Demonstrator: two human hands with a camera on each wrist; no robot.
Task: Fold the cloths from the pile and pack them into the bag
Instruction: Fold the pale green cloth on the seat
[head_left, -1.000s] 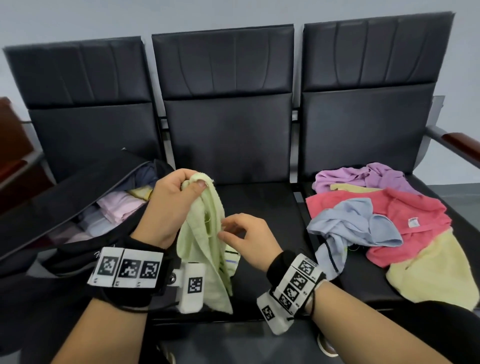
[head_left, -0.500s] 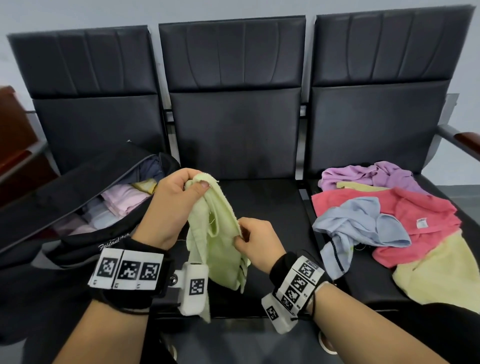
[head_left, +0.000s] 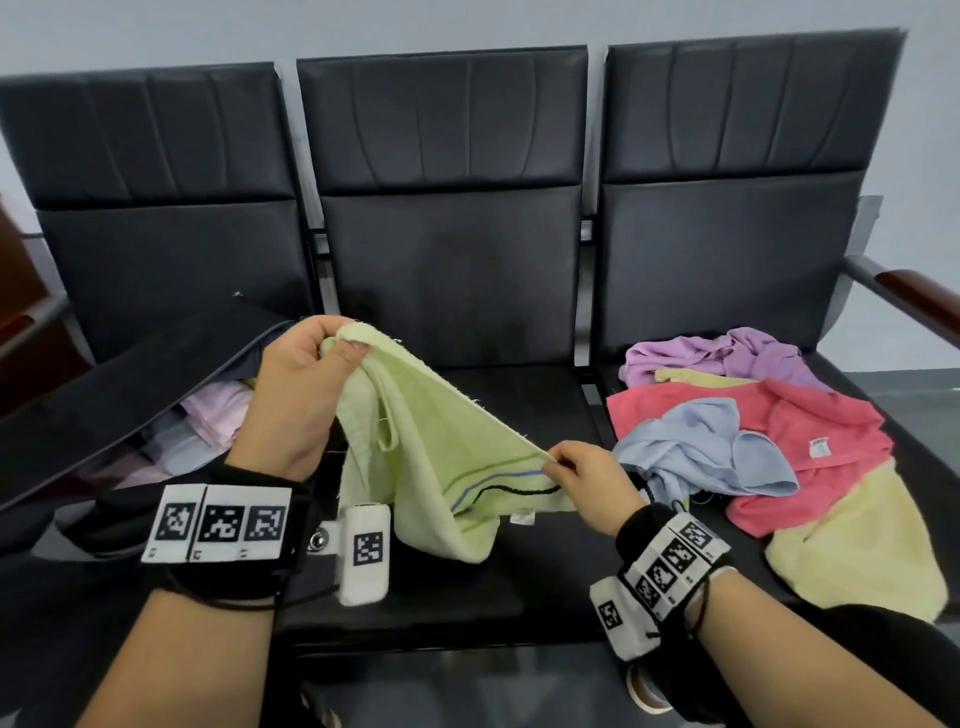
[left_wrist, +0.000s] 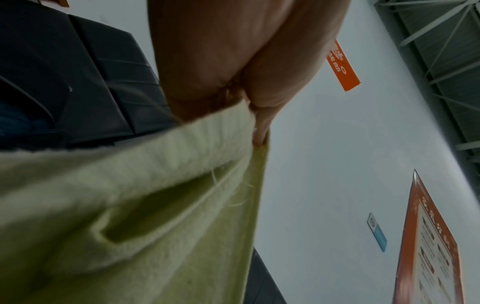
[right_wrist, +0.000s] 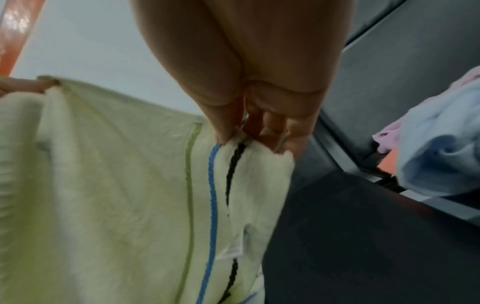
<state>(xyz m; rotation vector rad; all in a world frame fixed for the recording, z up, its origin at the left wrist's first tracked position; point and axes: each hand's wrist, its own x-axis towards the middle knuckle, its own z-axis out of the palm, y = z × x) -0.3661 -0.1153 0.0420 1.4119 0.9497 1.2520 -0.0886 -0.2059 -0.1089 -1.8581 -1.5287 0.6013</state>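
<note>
On the black three-seat bench (head_left: 467, 587), your open black zip bag (head_left: 104, 415) holds folded pink and pale cloths. You stretch the pale green terry towel (head_left: 441, 447) above the middle seat: your left hand (head_left: 301, 400) pinches its upper corner, your right hand (head_left: 587, 488) pinches the striped edge.

left hand (head_left: 296, 395): raised above the right, back toward the head camera, thumb and curled fingers pinching a corner of the green cloth (head_left: 436, 457)
right hand (head_left: 592, 488): lower and to the right, thumb and fingertips pinching the cloth's striped edge
forearms: both bare, reaching forward
wrists: each wears a black band with black-and-white marker tags
</note>
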